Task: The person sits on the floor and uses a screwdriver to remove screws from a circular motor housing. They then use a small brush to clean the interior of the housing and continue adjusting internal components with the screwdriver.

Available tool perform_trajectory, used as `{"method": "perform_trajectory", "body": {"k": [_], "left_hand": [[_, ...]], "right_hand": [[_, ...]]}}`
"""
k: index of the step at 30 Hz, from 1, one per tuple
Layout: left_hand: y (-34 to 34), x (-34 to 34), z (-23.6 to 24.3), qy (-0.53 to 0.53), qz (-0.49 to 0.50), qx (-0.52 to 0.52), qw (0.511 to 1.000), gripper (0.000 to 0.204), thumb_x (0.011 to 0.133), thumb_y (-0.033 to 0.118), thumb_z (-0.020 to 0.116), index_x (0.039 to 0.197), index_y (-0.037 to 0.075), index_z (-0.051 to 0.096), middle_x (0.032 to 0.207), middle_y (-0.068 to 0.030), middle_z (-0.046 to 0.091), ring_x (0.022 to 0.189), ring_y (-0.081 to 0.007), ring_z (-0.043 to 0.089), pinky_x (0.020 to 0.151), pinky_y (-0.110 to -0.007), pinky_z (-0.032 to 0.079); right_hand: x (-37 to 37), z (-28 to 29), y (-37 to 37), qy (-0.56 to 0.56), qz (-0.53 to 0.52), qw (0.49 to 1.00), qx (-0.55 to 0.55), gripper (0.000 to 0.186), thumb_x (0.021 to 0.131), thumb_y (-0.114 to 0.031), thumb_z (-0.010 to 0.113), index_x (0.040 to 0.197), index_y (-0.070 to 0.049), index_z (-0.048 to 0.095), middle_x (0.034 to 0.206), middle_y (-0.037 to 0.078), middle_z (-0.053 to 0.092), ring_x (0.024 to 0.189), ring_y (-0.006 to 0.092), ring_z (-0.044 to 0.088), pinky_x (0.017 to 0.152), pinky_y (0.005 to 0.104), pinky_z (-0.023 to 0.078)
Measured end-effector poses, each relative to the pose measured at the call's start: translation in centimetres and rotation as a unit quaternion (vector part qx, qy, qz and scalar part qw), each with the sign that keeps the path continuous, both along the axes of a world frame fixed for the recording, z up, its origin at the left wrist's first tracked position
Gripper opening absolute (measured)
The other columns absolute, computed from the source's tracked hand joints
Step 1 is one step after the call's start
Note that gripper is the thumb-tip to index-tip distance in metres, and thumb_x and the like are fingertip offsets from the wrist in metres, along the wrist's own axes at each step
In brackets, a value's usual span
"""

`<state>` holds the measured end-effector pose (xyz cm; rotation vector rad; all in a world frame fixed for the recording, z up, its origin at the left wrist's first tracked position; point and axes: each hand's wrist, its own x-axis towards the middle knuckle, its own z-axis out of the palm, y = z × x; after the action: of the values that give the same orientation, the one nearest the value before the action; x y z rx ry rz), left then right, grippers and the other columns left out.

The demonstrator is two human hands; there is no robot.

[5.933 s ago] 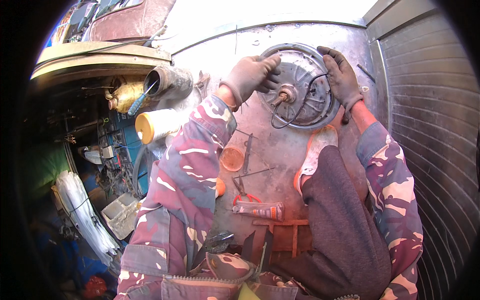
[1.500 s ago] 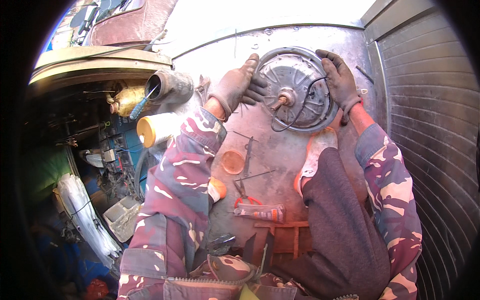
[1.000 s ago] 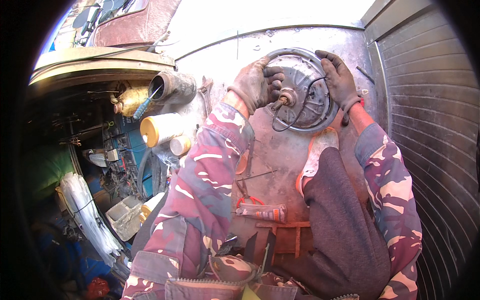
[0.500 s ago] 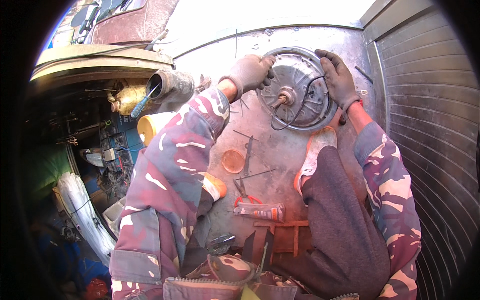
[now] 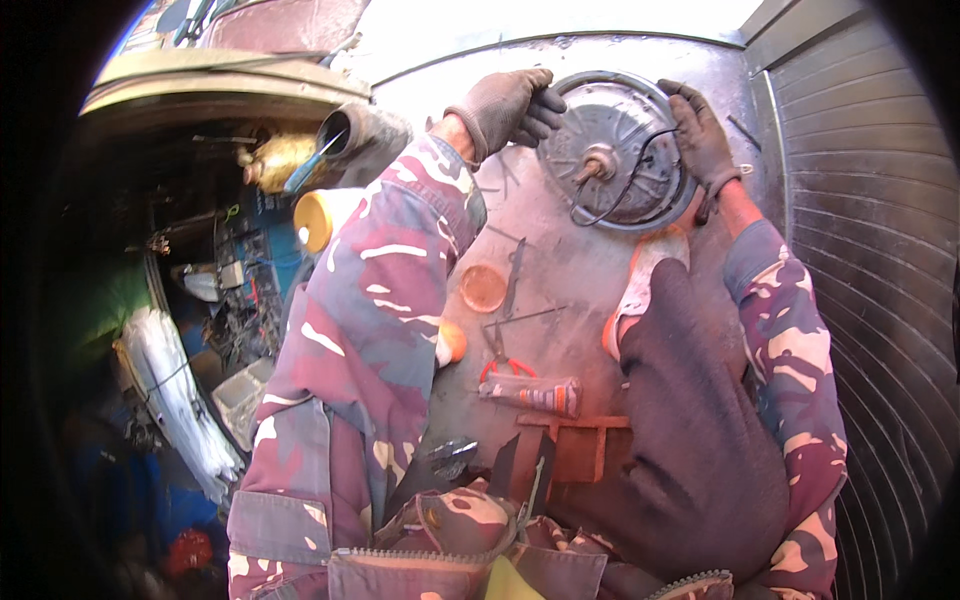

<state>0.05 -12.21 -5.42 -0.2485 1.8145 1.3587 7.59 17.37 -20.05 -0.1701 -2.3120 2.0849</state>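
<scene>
A round metal hub motor wheel (image 5: 620, 150) lies on the ground ahead of me, its threaded axle pointing up. A black cable (image 5: 622, 207) loops from the axle across its face. My right hand (image 5: 705, 145), in a grey glove, cups the wheel's right rim, fingers along the outer edge. At the left rim is my gloved left hand (image 5: 510, 112), fingers loosely bent and partly spread with nothing visible in them. Whether its fingertips touch the rim is hard to tell.
Nearer me lie a round orange-brown lid (image 5: 484, 288), red-handled scissors (image 5: 508, 368), a tube in plastic wrap (image 5: 535, 394) and a rusty metal frame (image 5: 590, 424). Leftward, a metal cylinder (image 5: 375, 140) holds a blue-handled screwdriver (image 5: 302, 174). A ribbed metal wall (image 5: 860, 200) borders the right.
My left hand has opened from its grip at the rim and shifted slightly away to the left. My right hand stays on the right rim. The whole view has shifted a little.
</scene>
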Motion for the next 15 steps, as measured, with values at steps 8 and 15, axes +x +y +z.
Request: {"method": "perform_trajectory", "body": {"k": [8,15], "left_hand": [[-11.4,11.3,11.4,0.044,-0.101,-0.059,0.992,0.058,0.112,0.048,0.047,0.104,-0.004,0.071,0.089,-0.0095,0.076,0.075,-0.0154,0.073,0.067,-0.027,0.059],[-16.8,27.8,20.5,0.129,0.046,-0.020,0.990,0.042,0.110,0.030,0.049,0.113,-0.007,0.068,0.092,-0.0121,0.074,0.074,-0.0155,0.070,0.068,-0.029,0.057]], "right_hand": [[0.3,3.6,0.1,-0.077,0.037,0.934,0.346,0.068,0.101,-0.064,0.053,0.152,-0.019,0.056,0.150,0.021,0.059,0.137,0.0366,0.058,0.116,0.0431,0.043],[0.7,15.6,-1.2,-0.108,0.157,0.938,0.291,0.059,0.105,-0.050,0.061,0.145,-0.007,0.062,0.134,0.010,0.070,0.122,0.0190,0.063,0.108,0.0331,0.047]]}}
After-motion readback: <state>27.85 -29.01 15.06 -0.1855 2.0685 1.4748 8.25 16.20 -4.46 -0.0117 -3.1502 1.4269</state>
